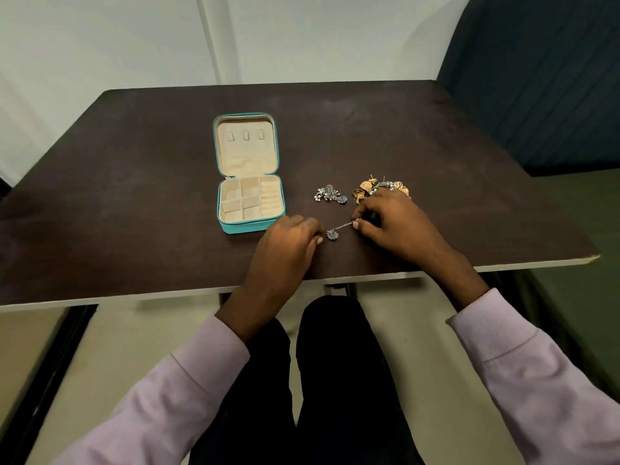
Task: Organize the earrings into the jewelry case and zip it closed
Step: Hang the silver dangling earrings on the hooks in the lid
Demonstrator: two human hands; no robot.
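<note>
Head view, looking down, gives us the dark brown worktop (134, 203) filling the middle of the frame, with a pale wall beyond it at twelve o'clock and a dark curtain at two o'clock. Our two lilac sleeves (188, 391) come in from five and seven o'clock over dark trousers.

Next in size is the teal jewelry case (250, 226), lying open at about eleven o'clock from our hands. Its lid is folded back flat on the worktop, showing a cream lining with three small hooks; the nearer half is split into cream compartments, and we see nothing in them.

Our left hand (285, 246) rests knuckles-up just beside the case's near right corner, fingers curled, fingertips at the round pendant end of a silver drop earring (337, 230); whether it actually pinches the piece we cannot tell. Our right hand (392, 223) sits at three o'clock from the left one, thumb and forefinger pinching the other end of that earring's thin chain, which runs between both hands.

Behind the right hand, at twelve o'clock, lies a heap of gold earrings (369, 187), partly hidden by the knuckles. A silver cluster earring (330, 194) lies apart at eleven o'clock from the right hand, between the heap and the case.
</note>
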